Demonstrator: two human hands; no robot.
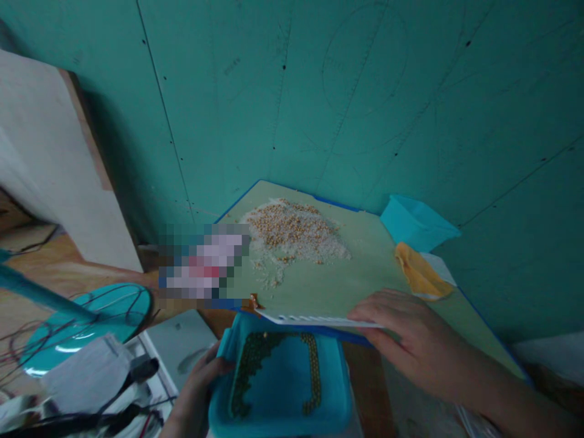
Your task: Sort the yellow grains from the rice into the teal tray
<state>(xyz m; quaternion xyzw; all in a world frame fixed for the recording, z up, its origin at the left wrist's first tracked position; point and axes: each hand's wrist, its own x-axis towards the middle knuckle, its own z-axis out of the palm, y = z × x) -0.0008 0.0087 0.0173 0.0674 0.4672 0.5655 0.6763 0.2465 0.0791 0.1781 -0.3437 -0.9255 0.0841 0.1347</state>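
Note:
My left hand [198, 380] grips the left rim of a blue square plastic container [283, 383], held just below the table's front edge. Small greenish grains line the container's inner edges. My right hand [401, 340] lies on the pale green table top [328, 286], fingers together and pressed onto a white sheet of paper [319, 319] that juts over the table edge above the container. Farther back on the table sits a heap of mixed white rice and tan grains [292, 234].
A folded blue cloth or bag [417, 222] and a yellow cloth [420, 274] lie at the table's right. Teal walls close in behind. A teal fan base [86, 322], cables and clutter are on the floor at the left.

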